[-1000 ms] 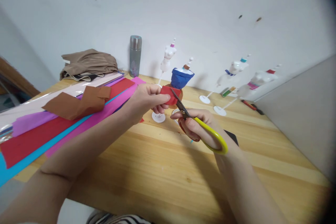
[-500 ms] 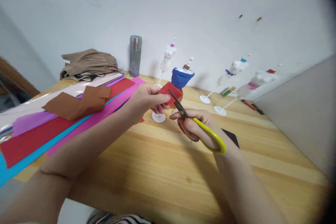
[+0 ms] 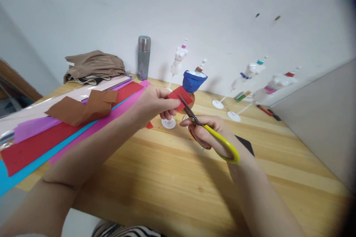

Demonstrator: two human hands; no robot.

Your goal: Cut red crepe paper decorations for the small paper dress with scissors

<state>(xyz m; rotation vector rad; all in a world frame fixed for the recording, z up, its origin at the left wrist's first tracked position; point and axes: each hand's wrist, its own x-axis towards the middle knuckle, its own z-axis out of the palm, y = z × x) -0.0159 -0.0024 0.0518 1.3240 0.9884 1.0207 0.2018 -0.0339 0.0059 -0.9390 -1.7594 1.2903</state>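
Between the thumb and fingers of my left hand is a small piece of red fabric, held up above the table. My right hand grips a pair of scissors with yellow handles and dark blades. The blades point up and left, their tips lying across the red fabric. Behind the fabric stands a small white dress form draped in blue cloth, with brown material lower down, partly hidden by the fabric and blades. A red scrap lies on the table beside my left wrist.
Long strips of coloured fabric and a creased brown piece cover the left side. Folded brown clothing and a metal flask stand behind. More dress forms are at the back right, near a black flat object.
The view has shifted slightly. My hands, the red fabric and the scissors keep almost the same pose. More of the red scrap beside my left wrist now shows.
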